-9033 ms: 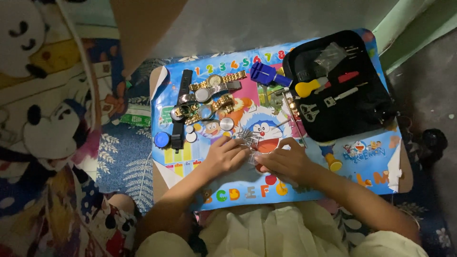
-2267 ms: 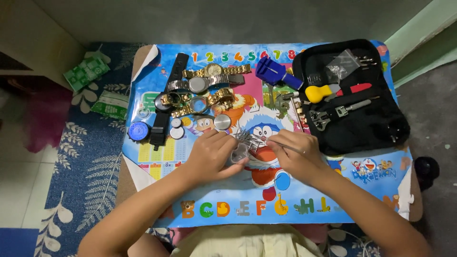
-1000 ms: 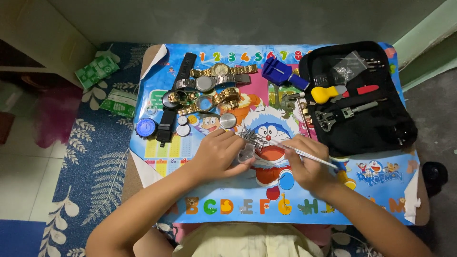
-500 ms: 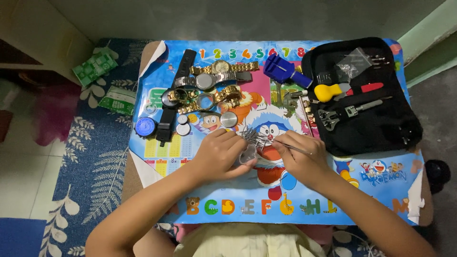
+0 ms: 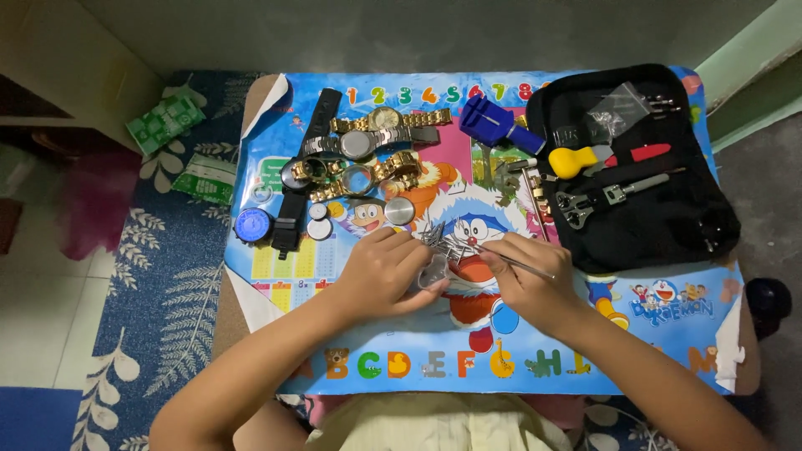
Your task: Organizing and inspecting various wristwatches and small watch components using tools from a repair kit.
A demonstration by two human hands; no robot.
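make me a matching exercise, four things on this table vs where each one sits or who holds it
Things:
1. silver watch
2. thin metal tool
3. yellow-handled tool
4. blue round disc

Places:
A. on the black tool case
B. under the left hand
C. left edge of the cartoon mat
D. in the right hand

Pairs: 1-B, 2-D, 3-A, 4-C

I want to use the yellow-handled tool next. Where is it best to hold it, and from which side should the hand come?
Grip the yellow bulb handle, probably from above and the left. It is the thickest, roundest part and lies flat on the black case with its thin shaft pointing right. The right hand, now holding a thin tool, is the nearer one.
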